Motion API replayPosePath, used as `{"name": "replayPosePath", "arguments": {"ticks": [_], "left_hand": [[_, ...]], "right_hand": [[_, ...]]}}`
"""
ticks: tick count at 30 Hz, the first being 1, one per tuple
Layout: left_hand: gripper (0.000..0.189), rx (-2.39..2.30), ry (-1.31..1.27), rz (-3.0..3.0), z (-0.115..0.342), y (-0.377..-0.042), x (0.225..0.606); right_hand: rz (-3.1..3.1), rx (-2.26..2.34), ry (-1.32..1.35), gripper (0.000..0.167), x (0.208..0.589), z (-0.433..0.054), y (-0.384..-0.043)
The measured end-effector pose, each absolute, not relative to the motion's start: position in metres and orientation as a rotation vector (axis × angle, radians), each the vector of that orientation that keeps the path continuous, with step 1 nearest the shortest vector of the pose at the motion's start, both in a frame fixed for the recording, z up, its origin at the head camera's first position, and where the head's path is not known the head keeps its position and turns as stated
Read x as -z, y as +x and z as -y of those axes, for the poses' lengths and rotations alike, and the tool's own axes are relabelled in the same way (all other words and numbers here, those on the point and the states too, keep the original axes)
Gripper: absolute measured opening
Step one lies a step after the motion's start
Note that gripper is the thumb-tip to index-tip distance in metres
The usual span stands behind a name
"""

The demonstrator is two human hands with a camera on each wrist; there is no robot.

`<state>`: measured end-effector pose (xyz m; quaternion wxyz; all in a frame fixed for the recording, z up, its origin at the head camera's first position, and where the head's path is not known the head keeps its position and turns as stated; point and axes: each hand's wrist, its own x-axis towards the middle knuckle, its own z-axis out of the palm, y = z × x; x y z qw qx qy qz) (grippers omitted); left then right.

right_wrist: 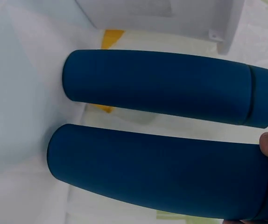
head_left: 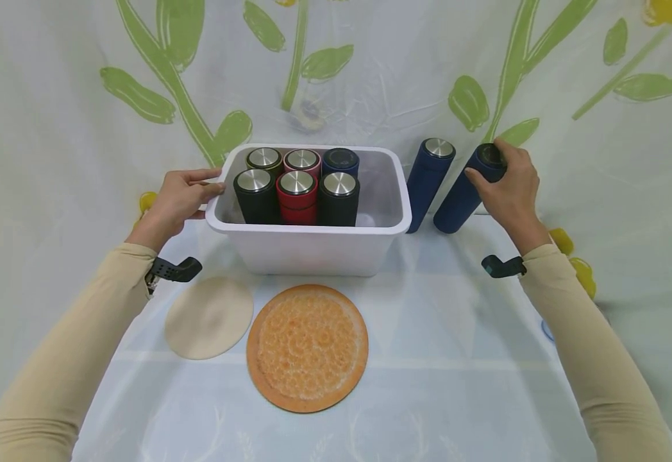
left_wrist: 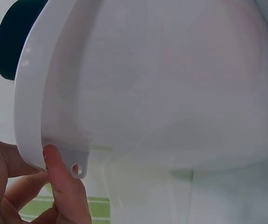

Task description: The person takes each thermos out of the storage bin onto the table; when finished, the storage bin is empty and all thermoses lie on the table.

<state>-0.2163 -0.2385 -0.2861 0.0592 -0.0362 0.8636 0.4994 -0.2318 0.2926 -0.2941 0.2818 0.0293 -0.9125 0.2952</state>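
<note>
Fingers of my right hand (head_left: pixel 512 189) are clamped about the capped end of a navy bottle (head_left: pixel 464 196), thumb on the near side; whether its base touches the table, I cannot tell. My left hand (head_left: pixel 180 199) pinches the rim of the white box (head_left: pixel 313 250) at its left end, beside a holed tab (left_wrist: pixel 79 163). Just left of the gripped bottle stands a second navy bottle (head_left: pixel 430 176), apart from it and just right of the box. Inside the box, six bottles occupy the left and middle: three behind (dark, pink (head_left: pixel 302 159), navy) and three in front (black, red (head_left: pixel 297 199), black). Nearer me on the table lie a beige disc (head_left: pixel 209 317) and an orange disc (head_left: pixel 307 348).

Step in hand, as I judge it: grasping one bottle while steadying the box. The next move, if the bottle is to join the others, calls for a firm hold at the cap, a lift above the rim and a path around the second bottle.

Lettering: I can read no brand or writing on any bottle. A pale, label-like patch (right_wrist: pixel 150 7) on the box, in the right wrist view, bears nothing legible.
</note>
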Motion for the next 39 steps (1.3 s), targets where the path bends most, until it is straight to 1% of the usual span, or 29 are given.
{"name": "replayPosePath", "arguments": {"ticks": [6,18,26,39], "left_hand": [[0.052,-1.525,-0.111,-2.61,0.239,-0.216,0.288],[0.052,-1.528,-0.1,-2.612,0.239,-0.216,0.287],[0.053,-1.535,-0.109,-2.598,0.239,-0.216,0.289],[0.053,-1.513,-0.114,-2.619,0.239,-0.216,0.286]], "right_hand": [[2.449,-0.786,0.073,0.066,0.299,-0.294,-0.235],[2.533,-0.814,-0.018,0.069,0.301,-0.299,-0.242],[2.585,-0.871,0.036,0.071,0.301,-0.294,-0.253],[2.601,-0.846,0.035,0.071,0.301,-0.294,-0.258]]}}
